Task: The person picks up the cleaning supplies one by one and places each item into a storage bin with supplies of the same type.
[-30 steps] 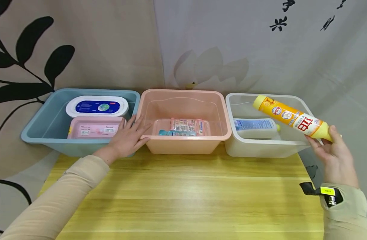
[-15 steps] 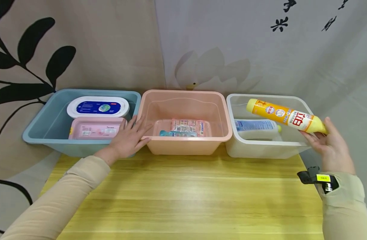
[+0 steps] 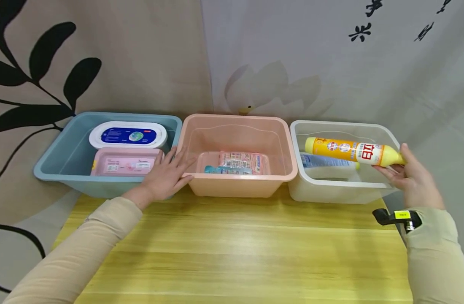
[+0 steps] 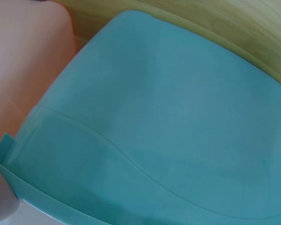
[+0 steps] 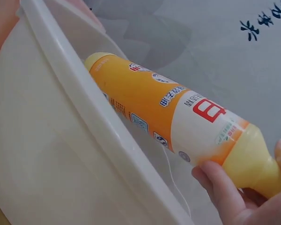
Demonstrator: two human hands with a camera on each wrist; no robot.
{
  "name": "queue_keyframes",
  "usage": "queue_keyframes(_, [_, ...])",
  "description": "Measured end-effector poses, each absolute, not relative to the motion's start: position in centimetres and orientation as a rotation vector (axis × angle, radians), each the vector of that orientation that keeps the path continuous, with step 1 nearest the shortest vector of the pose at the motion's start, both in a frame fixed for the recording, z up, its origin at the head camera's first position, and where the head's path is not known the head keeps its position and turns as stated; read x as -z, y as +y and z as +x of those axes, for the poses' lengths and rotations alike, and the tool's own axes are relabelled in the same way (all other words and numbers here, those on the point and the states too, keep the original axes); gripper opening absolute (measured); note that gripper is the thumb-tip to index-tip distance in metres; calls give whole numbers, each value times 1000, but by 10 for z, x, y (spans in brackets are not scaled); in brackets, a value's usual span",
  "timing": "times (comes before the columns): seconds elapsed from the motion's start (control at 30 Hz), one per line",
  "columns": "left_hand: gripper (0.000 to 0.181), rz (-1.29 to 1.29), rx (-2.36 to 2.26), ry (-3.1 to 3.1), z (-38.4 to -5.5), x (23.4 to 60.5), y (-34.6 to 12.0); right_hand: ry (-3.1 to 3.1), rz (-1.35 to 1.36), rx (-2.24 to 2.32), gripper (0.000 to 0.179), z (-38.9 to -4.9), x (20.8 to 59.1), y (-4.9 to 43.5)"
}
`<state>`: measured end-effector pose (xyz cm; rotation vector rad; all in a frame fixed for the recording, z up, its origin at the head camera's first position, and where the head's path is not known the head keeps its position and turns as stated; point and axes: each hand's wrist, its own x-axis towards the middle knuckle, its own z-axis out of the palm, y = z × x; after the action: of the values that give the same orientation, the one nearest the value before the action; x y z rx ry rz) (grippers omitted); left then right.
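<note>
My right hand (image 3: 414, 175) grips a yellow cleaner bottle (image 3: 340, 151) by its narrow end, above the white bin (image 3: 330, 192). The bottle lies nearly level, its broad end pointing left. Below it, partly hidden, a white bottle with a blue label (image 3: 327, 162) rests in the bin. In the right wrist view the yellow bottle (image 5: 145, 103) overlaps the bin's inside, past the rim (image 5: 98, 112). My left hand (image 3: 165, 175) rests with fingers spread on the adjoining rims of the blue bin (image 3: 49, 169) and the pink bin (image 3: 236, 185).
A white-lidded wipes box (image 3: 127, 135) and a pink package (image 3: 123, 162) are in the blue bin. Inside the pink bin lie a pink packet (image 3: 241, 160) and a light-blue item (image 3: 226, 170). The bins stand along the back of the wooden table (image 3: 236, 245), before a fabric backdrop (image 3: 148, 55).
My right hand has moved left and away from me, bringing the yellow bottle farther over the white bin and more level. The left hand stays on the rims.
</note>
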<state>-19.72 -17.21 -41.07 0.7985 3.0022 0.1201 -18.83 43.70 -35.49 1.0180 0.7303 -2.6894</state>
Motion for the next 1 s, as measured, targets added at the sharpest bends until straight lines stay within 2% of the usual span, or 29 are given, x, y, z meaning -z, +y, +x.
queue_keyframes(0.4, [58, 791, -110, 3008, -197, 411, -172, 944, 1025, 2585, 15, -204, 362, 428])
queue_keyframes(0.77, [58, 796, -105, 3018, -196, 409, -174, 1023, 946, 2545, 21, -221, 366, 407])
queue_keyframes(1.0, [58, 800, -130, 3010, -197, 409, -173, 930, 1041, 2519, 17, -229, 367, 401])
